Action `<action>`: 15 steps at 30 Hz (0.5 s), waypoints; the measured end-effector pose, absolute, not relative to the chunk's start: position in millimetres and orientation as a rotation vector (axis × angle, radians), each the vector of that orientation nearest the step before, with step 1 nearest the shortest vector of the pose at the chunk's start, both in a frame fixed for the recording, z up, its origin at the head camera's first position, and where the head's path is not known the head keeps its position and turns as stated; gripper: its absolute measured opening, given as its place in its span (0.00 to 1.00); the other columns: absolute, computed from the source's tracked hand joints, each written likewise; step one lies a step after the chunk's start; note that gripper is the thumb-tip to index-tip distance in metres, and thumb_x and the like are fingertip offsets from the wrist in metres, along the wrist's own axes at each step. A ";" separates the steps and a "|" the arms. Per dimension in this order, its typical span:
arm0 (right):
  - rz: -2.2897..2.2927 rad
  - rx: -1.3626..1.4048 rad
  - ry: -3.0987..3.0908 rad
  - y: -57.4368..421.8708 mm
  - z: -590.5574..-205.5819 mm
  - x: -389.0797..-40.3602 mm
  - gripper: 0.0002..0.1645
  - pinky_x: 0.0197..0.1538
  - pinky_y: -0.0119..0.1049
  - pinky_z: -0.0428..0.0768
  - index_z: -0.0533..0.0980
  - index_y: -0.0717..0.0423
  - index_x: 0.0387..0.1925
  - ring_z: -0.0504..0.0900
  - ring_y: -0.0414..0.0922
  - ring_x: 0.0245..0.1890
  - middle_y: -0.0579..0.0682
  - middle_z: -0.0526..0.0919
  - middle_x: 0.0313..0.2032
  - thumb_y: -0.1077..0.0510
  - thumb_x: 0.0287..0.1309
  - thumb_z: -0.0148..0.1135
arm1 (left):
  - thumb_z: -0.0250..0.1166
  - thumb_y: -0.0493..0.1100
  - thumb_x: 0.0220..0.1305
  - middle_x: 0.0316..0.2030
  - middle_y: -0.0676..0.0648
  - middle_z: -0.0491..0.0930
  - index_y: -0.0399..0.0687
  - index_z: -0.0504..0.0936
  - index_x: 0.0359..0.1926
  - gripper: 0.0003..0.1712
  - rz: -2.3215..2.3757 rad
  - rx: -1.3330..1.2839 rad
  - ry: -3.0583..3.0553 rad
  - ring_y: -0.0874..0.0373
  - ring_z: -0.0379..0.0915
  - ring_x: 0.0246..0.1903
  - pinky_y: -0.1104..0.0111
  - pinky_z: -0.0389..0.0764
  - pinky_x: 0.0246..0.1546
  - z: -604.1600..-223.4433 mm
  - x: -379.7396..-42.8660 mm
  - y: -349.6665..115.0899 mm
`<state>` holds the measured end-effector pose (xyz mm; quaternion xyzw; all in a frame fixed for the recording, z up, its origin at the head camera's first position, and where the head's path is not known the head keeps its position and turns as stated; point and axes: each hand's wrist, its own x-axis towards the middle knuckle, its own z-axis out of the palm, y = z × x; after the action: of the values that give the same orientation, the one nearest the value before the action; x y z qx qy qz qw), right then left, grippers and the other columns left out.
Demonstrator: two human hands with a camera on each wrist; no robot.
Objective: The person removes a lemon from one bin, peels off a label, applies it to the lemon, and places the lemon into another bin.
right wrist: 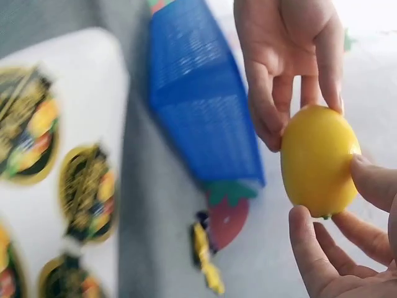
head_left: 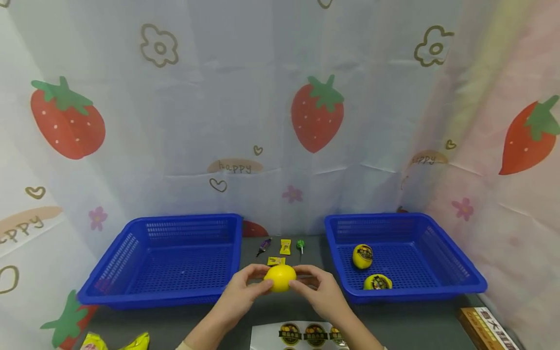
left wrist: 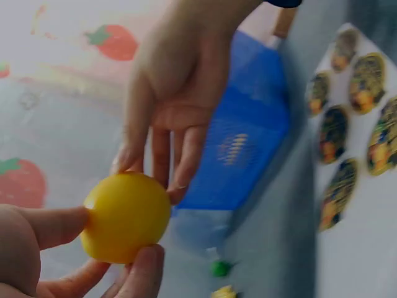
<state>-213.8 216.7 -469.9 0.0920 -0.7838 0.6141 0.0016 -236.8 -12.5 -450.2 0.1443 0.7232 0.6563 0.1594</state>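
Note:
A plain yellow lemon (head_left: 280, 278) is held up above the grey table between both hands. My left hand (head_left: 239, 293) pinches one end of it with thumb and fingertips, as the left wrist view shows around the lemon (left wrist: 126, 217). At the other end, the fingertips and thumb of my right hand (head_left: 322, 295) grip it too. No label shows on the lemon's visible skin. Below the hands lies a white sheet of round black-and-gold stickers (head_left: 280, 346), partly covered by the right forearm. Two lemons with such stickers, one upright (head_left: 361, 262) and one lower down (head_left: 372, 278), sit in the right blue basket (head_left: 409, 294).
Another blue basket (head_left: 162, 300) stands on the left. Small wrapped candies (head_left: 285, 247) and a green lollipop (head_left: 300, 244) lie between the baskets. Yellow packets (head_left: 94, 341) are at the front left, a brown-and-white box (head_left: 487, 328) at the front right. A strawberry-print curtain (head_left: 210, 107) hangs behind.

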 end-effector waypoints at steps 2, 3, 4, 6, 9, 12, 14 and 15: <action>1.918 0.218 -2.485 223.7 -478.1 -211.9 0.29 0.47 0.41 0.87 0.77 0.55 0.61 0.87 0.48 0.47 0.57 0.83 0.56 0.45 0.64 0.68 | 0.63 0.45 0.72 0.59 0.35 0.75 0.31 0.72 0.64 0.28 1.870 0.414 2.052 0.50 0.81 0.53 0.55 0.82 0.56 -461.8 -239.3 -3.7; 1.915 0.194 -2.496 226.7 -482.2 -211.7 0.31 0.47 0.42 0.87 0.76 0.56 0.62 0.87 0.48 0.46 0.59 0.83 0.55 0.45 0.64 0.68 | 0.63 0.45 0.73 0.58 0.35 0.76 0.31 0.72 0.65 0.28 1.866 0.418 2.041 0.50 0.80 0.53 0.56 0.82 0.56 -467.7 -241.0 0.0; 1.914 0.175 -2.504 229.3 -486.5 -211.7 0.32 0.47 0.44 0.87 0.75 0.57 0.63 0.87 0.49 0.45 0.60 0.83 0.55 0.45 0.64 0.68 | 0.62 0.44 0.73 0.58 0.35 0.76 0.30 0.72 0.65 0.27 1.862 0.420 2.029 0.50 0.80 0.53 0.56 0.82 0.56 -473.8 -243.2 2.8; 1.923 0.148 -2.520 232.9 -494.0 -212.1 0.33 0.47 0.47 0.87 0.74 0.60 0.64 0.87 0.51 0.44 0.62 0.82 0.54 0.46 0.64 0.68 | 0.62 0.43 0.73 0.57 0.35 0.77 0.29 0.72 0.65 0.27 1.846 0.411 2.010 0.50 0.80 0.53 0.55 0.82 0.55 -484.8 -246.6 7.2; 1.923 0.129 -2.563 236.5 -505.0 -213.9 0.33 0.47 0.47 0.87 0.75 0.63 0.63 0.87 0.52 0.45 0.62 0.83 0.54 0.47 0.64 0.68 | 0.61 0.41 0.73 0.57 0.35 0.79 0.30 0.75 0.64 0.24 1.803 0.358 2.026 0.50 0.80 0.52 0.56 0.84 0.53 -499.3 -249.9 12.0; 1.902 0.105 -2.624 239.2 -514.8 -217.1 0.30 0.45 0.45 0.87 0.78 0.63 0.61 0.88 0.50 0.44 0.62 0.83 0.55 0.48 0.64 0.68 | 0.62 0.40 0.72 0.57 0.36 0.80 0.31 0.78 0.62 0.22 1.755 0.298 2.051 0.50 0.80 0.52 0.57 0.85 0.51 -509.1 -252.4 15.8; 1.881 0.093 -2.654 240.4 -520.7 -219.5 0.30 0.44 0.43 0.87 0.78 0.63 0.61 0.88 0.48 0.43 0.62 0.83 0.55 0.49 0.64 0.68 | 0.63 0.39 0.71 0.57 0.36 0.80 0.32 0.78 0.61 0.22 1.728 0.276 2.069 0.50 0.80 0.53 0.58 0.85 0.51 -513.2 -254.1 18.6; 1.876 0.086 -2.661 240.8 -523.3 -220.7 0.29 0.44 0.42 0.87 0.78 0.64 0.60 0.88 0.48 0.42 0.62 0.83 0.55 0.50 0.64 0.68 | 0.64 0.39 0.71 0.57 0.36 0.81 0.32 0.79 0.61 0.22 1.715 0.271 2.080 0.50 0.80 0.53 0.58 0.85 0.51 -514.6 -255.0 20.1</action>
<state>-220.7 240.8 -523.3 0.0264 -0.8157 0.5749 -0.0578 -255.0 20.1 -514.6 0.0977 0.7499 0.6182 0.2143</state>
